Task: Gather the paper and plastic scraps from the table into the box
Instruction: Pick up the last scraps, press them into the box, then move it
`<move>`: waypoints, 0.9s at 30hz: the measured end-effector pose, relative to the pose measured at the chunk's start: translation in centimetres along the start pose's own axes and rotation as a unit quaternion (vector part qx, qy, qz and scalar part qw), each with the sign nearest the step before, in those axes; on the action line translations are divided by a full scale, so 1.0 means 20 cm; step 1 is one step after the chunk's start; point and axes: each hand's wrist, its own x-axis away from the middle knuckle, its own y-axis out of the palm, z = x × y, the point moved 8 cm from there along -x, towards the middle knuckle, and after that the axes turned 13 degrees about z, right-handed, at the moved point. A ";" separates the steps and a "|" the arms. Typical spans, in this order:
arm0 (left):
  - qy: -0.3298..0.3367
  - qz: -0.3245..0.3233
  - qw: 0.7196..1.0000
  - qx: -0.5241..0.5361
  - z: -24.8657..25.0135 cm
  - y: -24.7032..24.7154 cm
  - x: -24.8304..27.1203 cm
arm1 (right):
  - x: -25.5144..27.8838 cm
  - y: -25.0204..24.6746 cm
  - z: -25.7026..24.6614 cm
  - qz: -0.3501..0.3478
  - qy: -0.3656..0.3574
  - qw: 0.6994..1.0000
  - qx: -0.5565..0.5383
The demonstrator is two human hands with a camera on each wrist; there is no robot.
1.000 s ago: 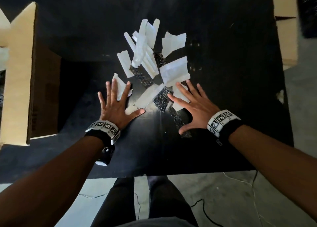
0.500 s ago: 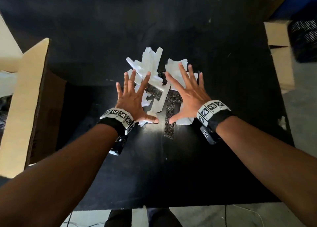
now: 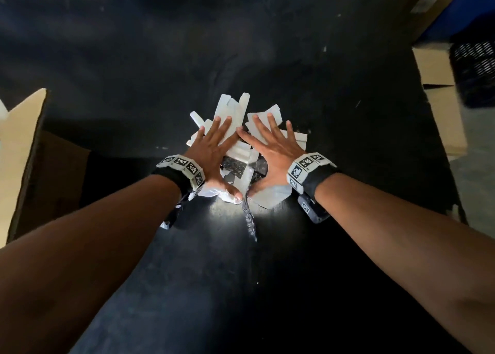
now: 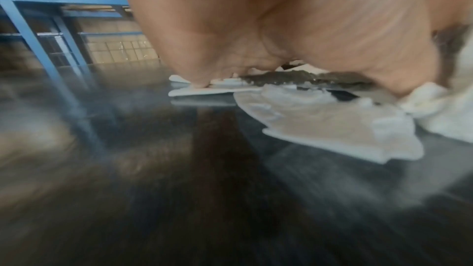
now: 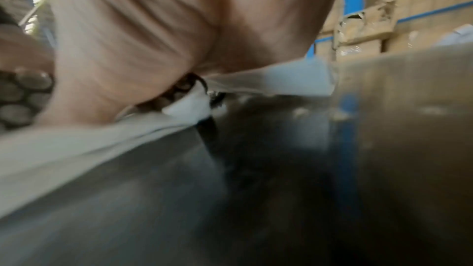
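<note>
Hands: the left hand (image 3: 214,150) and right hand (image 3: 273,152) both lie flat with fingers straight and spread. The palms press down on one heap, and neither hand grasps anything. Index fingertips almost meet at the far side, and thumbs almost meet at the near side.
Palm contact: both wrist views are blurred, but each shows the heel of the hand resting on white paper.
Paper scraps (image 3: 233,110): white strips and torn pieces are bunched together mid-table. They poke out beyond the fingertips and past the right hand's little finger.
Plastic scraps (image 3: 235,166): dark bubble wrap shows in the gap between the hands.
Stray strip (image 3: 249,219): a narrow piece of bubble wrap trails toward the person, outside both palms.
Table (image 3: 267,286): it is black and glossy and carries the whole heap.
Box (image 3: 24,152): this open cardboard box stands at the table's left edge, well apart from the heap. Its inside is too dark to read.
Step in hand: probably corralling the scraps into one pile, with no lift begun.
Next move: it calls for curling the fingers in under the pile's edges, taking in the stray strip, then carrying everything left to the box. Light pieces could slip out between the hands.
Beyond: more cartons (image 3: 439,107) and a black crate (image 3: 476,67) stand to the right.
</note>
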 end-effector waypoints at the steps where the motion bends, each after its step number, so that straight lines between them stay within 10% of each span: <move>1: -0.001 0.011 1.000 0.029 0.01 0.00 0.02 | 0.00 0.01 -0.01 0.009 0.002 1.000 -0.002; 8: -0.064 0.143 0.974 0.163 0.02 -0.08 0.16 | 0.04 -0.08 -0.04 0.035 -0.007 0.999 -0.036; 17: -0.016 -0.039 0.999 0.013 -0.03 0.02 0.16 | 0.20 -0.08 0.08 -0.062 -0.086 0.993 0.050; 27: -0.061 0.093 0.980 0.165 0.00 -0.02 0.19 | 0.08 -0.07 0.03 0.020 -0.025 0.999 -0.017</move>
